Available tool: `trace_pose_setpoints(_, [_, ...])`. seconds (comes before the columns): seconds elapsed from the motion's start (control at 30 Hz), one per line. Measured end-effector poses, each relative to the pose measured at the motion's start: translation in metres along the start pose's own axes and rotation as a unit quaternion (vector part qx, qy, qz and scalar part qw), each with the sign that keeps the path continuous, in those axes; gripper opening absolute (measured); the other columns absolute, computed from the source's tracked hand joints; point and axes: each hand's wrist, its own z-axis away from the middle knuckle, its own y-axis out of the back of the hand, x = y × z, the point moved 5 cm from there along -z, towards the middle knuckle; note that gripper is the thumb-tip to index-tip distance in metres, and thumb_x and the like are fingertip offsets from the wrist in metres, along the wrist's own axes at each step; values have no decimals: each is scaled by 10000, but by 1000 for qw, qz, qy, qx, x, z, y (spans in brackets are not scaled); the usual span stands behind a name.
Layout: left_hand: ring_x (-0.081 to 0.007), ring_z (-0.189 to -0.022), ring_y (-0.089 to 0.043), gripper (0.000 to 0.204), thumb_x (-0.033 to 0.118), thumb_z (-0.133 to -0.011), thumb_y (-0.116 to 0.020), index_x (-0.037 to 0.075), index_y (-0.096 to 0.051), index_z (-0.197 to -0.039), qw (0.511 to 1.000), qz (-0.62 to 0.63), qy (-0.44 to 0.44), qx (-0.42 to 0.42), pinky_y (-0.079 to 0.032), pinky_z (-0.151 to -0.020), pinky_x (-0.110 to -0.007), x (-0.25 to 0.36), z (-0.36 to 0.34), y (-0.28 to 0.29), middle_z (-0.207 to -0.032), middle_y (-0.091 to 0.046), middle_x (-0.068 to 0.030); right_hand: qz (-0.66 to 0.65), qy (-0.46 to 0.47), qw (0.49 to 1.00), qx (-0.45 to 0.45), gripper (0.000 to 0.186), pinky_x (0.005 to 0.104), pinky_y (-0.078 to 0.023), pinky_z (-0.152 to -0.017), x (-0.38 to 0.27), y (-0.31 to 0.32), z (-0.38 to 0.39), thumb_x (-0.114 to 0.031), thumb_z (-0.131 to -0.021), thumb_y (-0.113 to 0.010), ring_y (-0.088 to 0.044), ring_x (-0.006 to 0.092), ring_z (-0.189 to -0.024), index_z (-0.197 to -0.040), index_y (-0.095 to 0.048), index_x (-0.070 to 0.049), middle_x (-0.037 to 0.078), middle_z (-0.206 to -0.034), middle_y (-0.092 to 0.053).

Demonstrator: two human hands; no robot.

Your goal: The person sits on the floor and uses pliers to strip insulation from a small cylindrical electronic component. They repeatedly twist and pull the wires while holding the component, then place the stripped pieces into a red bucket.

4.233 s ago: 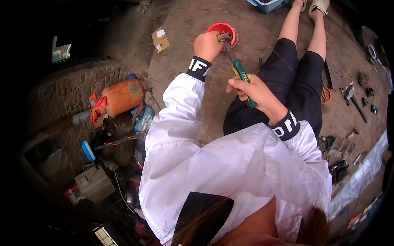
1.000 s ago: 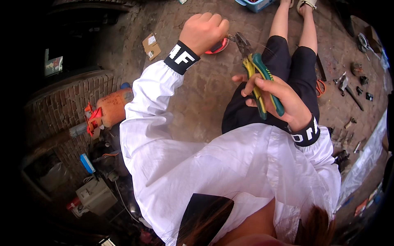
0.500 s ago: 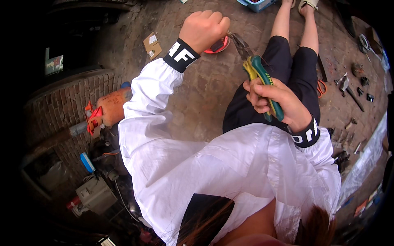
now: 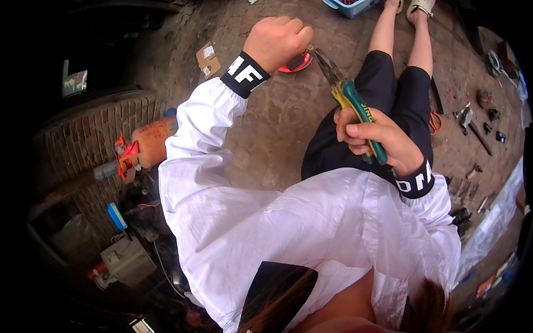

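My right hand (image 4: 386, 137) is wrapped round the green and yellow handles of a pair of pliers (image 4: 355, 104). Their long dark jaws point up and left, and the tips reach the fingers of my left hand (image 4: 278, 40). That hand is closed in a fist with its back toward me; whatever it grips at the jaw tips is too small and hidden to make out. Behind and below the fist, a round red dish (image 4: 302, 65) on the floor holds something dark, partly covered by the hand.
A blue basket (image 4: 351, 8) stands at the far edge. On the floor to the right lie a hammer (image 4: 478, 133), orange-handled scissors (image 4: 436, 122) and several small dark parts. Flattened cardboard (image 4: 207, 60) and an orange gas cylinder (image 4: 154, 141) are on the left.
My right hand and the pliers have shifted very slightly right and down. My left fist stays closed at the jaw tips, almost unmoved.
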Motion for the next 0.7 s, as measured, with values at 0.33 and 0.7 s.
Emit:
trace_pose_setpoints(0.33, [-151,-601,-561,163,205,-684,-665,146,-514,-682,999,1,-45,-1,-459,-519,-292,2,1,4,-622,-469,16,89,33,995,7,252,195,-425,-624,-1,7,2,-225,-882,-652,-477,54,-723,-969,-602,6,41,-900,-551])
trace_pose_setpoints(0.7, [-151,-590,-561,173,207,-690,-668,145,-507,-674,999,0,-54,3,-452,-511,-291,4,7,0,-609,-468,18,-11,-17,1000,-5,253,192,-305,-470,4,4,1,-154,-904,-592,-360,18,-548,-1060,-630,41,-56,-640,-400])
